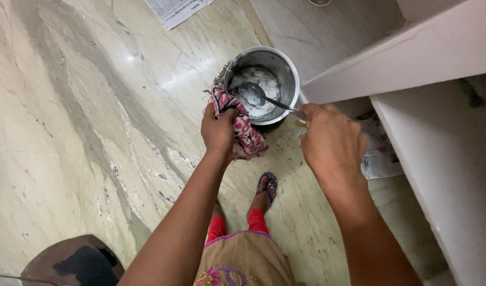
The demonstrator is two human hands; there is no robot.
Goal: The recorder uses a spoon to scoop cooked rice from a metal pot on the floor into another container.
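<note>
A round steel pot (pixel 286 68) stands on the marble floor, with white lumpy food at its bottom. My left hand (pixel 218 131) grips a pink patterned cloth (pixel 246 133) pressed against the pot's near left rim. My right hand (pixel 332 142) holds the handle of a steel ladle (pixel 256 91), whose bowl rests in the white food inside the pot.
A white stone ledge (pixel 412 58) and a white slab (pixel 454 175) rise on the right. Newspaper sheets lie at the top (pixel 174 9) and under the ledge (pixel 379 159). A dark round object (pixel 73 262) sits at the lower left. My sandalled foot (pixel 266 189) stands below the pot.
</note>
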